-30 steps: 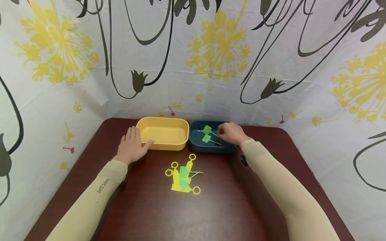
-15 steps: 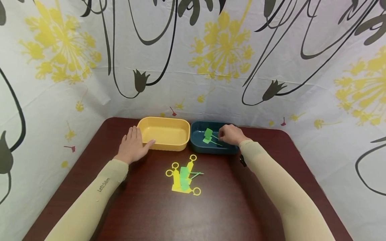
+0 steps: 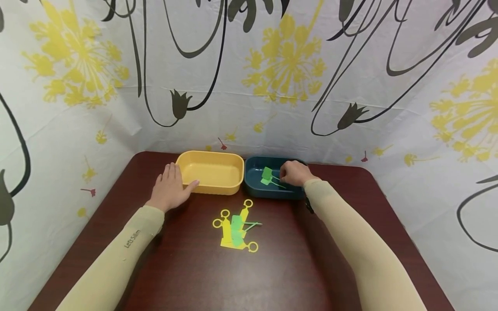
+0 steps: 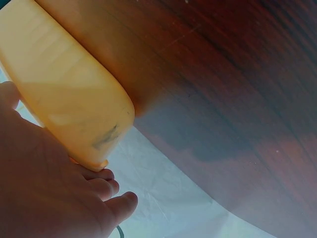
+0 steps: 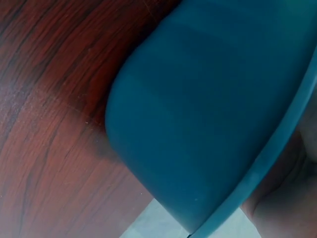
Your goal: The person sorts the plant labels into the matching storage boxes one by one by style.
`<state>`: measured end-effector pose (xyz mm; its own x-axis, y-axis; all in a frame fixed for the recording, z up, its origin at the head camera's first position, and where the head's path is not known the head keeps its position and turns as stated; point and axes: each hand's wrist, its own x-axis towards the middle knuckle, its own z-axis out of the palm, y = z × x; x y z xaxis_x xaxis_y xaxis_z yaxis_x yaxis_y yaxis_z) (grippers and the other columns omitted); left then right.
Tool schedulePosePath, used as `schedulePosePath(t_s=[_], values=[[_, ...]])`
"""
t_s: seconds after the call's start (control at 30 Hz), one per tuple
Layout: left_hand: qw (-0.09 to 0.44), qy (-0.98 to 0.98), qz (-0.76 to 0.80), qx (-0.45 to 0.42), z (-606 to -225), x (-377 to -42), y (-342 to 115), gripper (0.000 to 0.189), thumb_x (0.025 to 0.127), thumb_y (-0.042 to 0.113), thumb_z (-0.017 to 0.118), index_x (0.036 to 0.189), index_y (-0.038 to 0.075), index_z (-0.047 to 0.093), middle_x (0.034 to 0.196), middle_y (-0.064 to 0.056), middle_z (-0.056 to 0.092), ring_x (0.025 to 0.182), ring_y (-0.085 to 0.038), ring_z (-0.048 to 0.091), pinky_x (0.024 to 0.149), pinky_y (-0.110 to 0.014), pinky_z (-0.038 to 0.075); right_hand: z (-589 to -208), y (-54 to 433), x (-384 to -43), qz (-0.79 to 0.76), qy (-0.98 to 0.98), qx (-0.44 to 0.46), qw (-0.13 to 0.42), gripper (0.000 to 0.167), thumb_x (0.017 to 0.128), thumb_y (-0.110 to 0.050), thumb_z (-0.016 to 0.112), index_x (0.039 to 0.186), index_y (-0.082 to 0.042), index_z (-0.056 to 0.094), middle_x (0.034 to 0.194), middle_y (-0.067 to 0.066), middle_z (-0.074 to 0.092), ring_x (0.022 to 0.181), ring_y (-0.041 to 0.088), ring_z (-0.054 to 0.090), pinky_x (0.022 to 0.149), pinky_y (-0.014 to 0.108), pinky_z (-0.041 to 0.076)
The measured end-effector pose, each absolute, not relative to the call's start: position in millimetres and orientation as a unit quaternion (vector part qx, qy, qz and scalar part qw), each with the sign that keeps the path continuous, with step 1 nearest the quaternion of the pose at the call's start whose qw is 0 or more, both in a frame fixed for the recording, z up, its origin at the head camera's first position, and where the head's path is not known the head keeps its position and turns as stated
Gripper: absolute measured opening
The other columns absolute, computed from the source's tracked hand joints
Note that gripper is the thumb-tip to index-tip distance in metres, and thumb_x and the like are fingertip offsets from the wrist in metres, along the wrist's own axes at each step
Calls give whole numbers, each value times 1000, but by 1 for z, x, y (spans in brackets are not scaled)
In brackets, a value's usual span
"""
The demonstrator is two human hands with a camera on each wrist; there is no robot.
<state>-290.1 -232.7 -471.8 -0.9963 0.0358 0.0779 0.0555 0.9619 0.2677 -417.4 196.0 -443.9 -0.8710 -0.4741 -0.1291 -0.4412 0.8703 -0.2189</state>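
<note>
My left hand (image 3: 168, 188) lies with straight fingers over the left end of the yellow bin (image 3: 206, 189); in the left wrist view its fingers are beside the bin wall (image 4: 84, 94). My right hand (image 3: 297, 172) reaches into the dark blue bin (image 3: 272, 193), fingers curled, pinching the thin stem of a green square-headed tag (image 3: 266, 172). A second green tag (image 3: 266, 181) lies just below it, its head partly overlapped. The right fingertips are hidden from the head view; the right wrist view shows mostly the blue bin's outer wall (image 5: 198, 109).
Several yellow tags with ring ends (image 3: 227, 233) lie in a loose pile on the dark red table (image 3: 272, 276), with green stemmed tags (image 3: 236, 222) on top. Both bins stand side by side at the far edge, before a patterned cloth (image 3: 218, 116).
The upper green tag in the blue bin has shifted and tilted towards the lower one, now overlapping it. My right hand has moved only slightly; the left hand stays in place.
</note>
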Motion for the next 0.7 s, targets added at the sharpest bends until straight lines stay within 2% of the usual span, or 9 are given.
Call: schedulePosePath(t_s=[0.7], values=[[51,-989,-132,-30,-472,-290,-235,109,96,75,31,153,-16,12,160,-36,11,148,-50,10,116,-63,17,-450,190,-425,-64,963,-234,115,11,95,-16,67,90,-13,77,83,0,66,73,20,58,68,39,50]])
